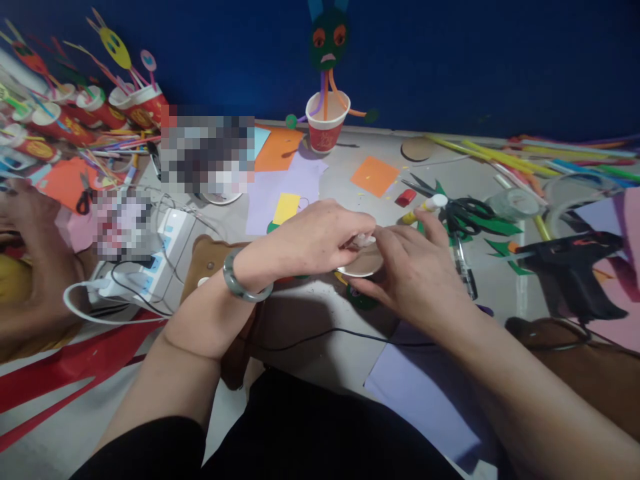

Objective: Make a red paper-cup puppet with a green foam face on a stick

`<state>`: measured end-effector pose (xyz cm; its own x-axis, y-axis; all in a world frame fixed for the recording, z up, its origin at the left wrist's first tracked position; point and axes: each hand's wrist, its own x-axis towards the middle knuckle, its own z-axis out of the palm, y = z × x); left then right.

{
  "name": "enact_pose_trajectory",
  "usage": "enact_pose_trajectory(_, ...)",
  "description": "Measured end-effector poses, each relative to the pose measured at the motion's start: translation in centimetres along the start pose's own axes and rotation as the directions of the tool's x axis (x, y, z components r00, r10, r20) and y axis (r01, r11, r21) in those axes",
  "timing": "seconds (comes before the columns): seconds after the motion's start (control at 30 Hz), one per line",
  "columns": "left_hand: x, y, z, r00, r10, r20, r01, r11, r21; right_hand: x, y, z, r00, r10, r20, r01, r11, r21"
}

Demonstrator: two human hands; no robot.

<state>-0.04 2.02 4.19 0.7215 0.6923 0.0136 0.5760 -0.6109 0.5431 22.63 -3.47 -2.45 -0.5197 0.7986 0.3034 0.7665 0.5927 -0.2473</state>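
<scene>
My left hand (327,233), with a green bangle at its wrist, is closed above a paper cup (363,268). A small whitish, partly clear item (364,240) shows at its fingertips; what it is I cannot make out. My right hand (417,270) wraps around the cup's right side, thumb low and fingers along the rim. Seen from above, the cup shows its white rim and part of its inside; the hands hide the rest. Just below it lies a dark green paper piece (363,299). A glue stick (425,209) is beyond my right fingers.
Black scissors (457,213) and a hot glue gun (570,270) lie to the right. A red cup with a green paper figure (327,120) stands at the back. On the left are a white power strip (167,267) and another person's arm (43,260). A black cable (325,335) crosses the front.
</scene>
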Motion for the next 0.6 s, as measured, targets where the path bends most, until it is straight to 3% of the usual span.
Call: enact_pose_trajectory(0.6, -0.18, -0.35, 0.04, 0.999, 0.015, -0.029, -0.016, 0.999, -0.046, -0.02, -0.21, 0.06, 1.0, 0.023, -0.016, -0.023, 1.0, -0.001)
